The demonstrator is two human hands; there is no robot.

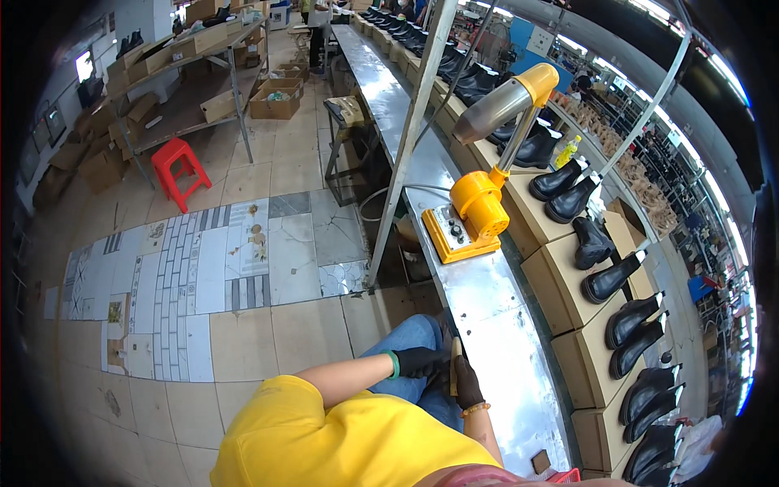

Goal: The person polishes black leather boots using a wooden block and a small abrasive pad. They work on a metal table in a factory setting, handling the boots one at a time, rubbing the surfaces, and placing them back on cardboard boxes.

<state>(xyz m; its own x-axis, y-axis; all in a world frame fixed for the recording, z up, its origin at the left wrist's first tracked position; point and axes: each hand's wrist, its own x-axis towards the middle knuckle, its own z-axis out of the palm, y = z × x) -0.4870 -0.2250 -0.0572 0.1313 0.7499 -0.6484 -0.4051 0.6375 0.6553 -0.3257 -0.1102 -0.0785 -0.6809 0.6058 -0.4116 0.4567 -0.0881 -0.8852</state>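
While a tan strip [455, 354] lies between left hand [419, 362] and right hand [467, 385], their grip is unclear; rightward, the bench [511, 357] has open surface inside its edge.

glare whitens the metal bench [505, 325] amid dark, fisheye-bent edges.

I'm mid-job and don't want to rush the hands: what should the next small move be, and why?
Probably tilt the narrow tan piece slightly toward the camera. It lies along the gloved right hand by the edge of the metal bench, with the gloved left hand close by; the left hand's grip and the piece's far side cannot be made out.
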